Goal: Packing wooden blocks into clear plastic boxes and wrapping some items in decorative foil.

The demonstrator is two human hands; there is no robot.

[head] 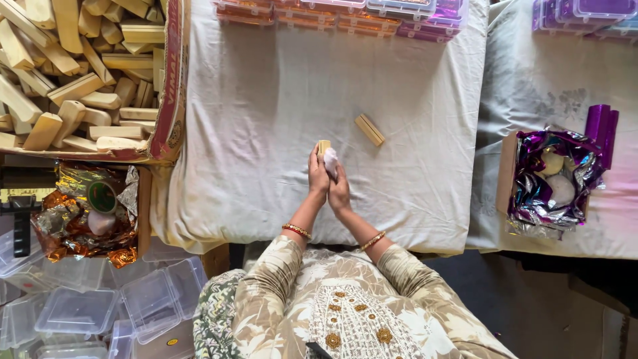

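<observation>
Cardboard box (169, 100), 10 o'clock: heaped pale wooden blocks. Foil-lined box (531, 193), 3 o'clock: pale round lumps. Clear plastic tubs (80, 309), 8 o'clock (stacked, lidded). Purple-lidded cases (345, 14), 12 o'clock, along the far edge. Left hand (318, 174) and right hand (340, 189), pressed together at centre, grasp a wooden block (322, 146) and white wad (330, 161). Second block (369, 129) lies loose at 1 o'clock; bare cloth on the counter (252, 133) all round.

Carton of wooden blocks (80, 73), clear plastic boxes (76, 309), purple foil (548, 179).
</observation>
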